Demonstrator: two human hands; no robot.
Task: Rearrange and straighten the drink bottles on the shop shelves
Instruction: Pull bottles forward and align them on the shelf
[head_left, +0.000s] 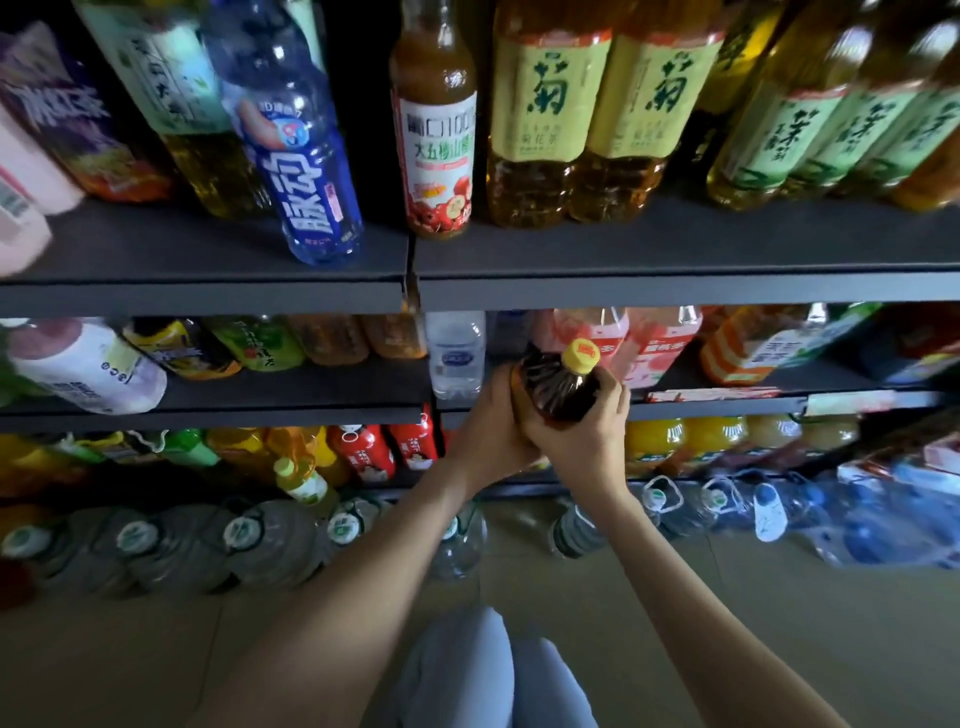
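Two hands clasp one dark tea bottle at the front edge of the middle shelf.

The dark tea bottle (558, 387) holds brown liquid, has a yellow cap and leans with the cap toward the upper right. The left hand (491, 431) grips its left side, and the right hand (589, 436) curls its fingers round the right side; the two hands touch beneath it. The bottle sits just right of one clear water bottle (456, 353) and in front of two pink-labelled bottles (649, 343). On the top shelf (675, 249) stand two yellow-labelled chrysanthemum tea bottles (550, 119), one hawthorn juice bottle (439, 135) and one blue sports-drink bottle (306, 156), which is close to the front edge. A bare strip of shelf runs before the tea bottles. Below are two red bottles (384, 452). Large water jugs (270, 540) line the floor (727, 623), with open floor in front of them.
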